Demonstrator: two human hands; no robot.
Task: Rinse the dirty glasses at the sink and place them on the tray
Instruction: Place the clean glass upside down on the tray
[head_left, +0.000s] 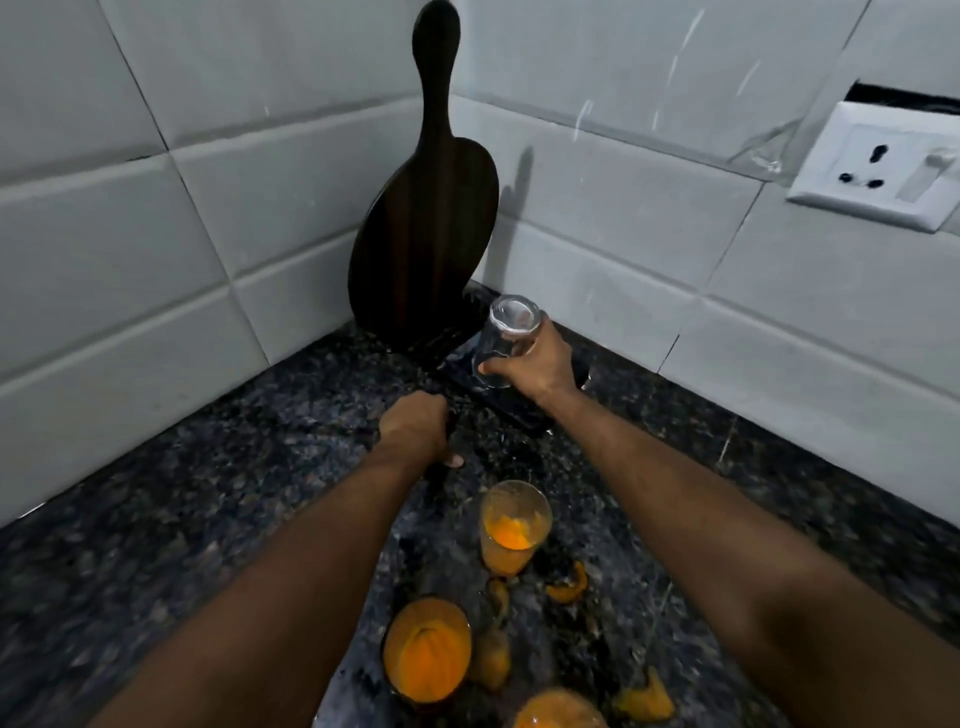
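Note:
My right hand (535, 364) grips a clear, clean glass (506, 338) upside down, its base toward me, over a dark tray (498, 405) in the counter's back corner. My left hand (415, 428) is closed on the tray's near left edge. Nearer to me stand three dirty glasses smeared with orange pulp: one upright (513, 527) between my forearms, one (427, 647) by my left forearm, and one (558, 709) cut off by the bottom edge. No sink is in view.
A dark wooden paddle board (426, 218) leans upright in the tiled corner behind the tray. Orange peel scraps (569, 584) lie on the dark speckled granite counter (208, 493). A white wall socket (878, 166) sits at the upper right.

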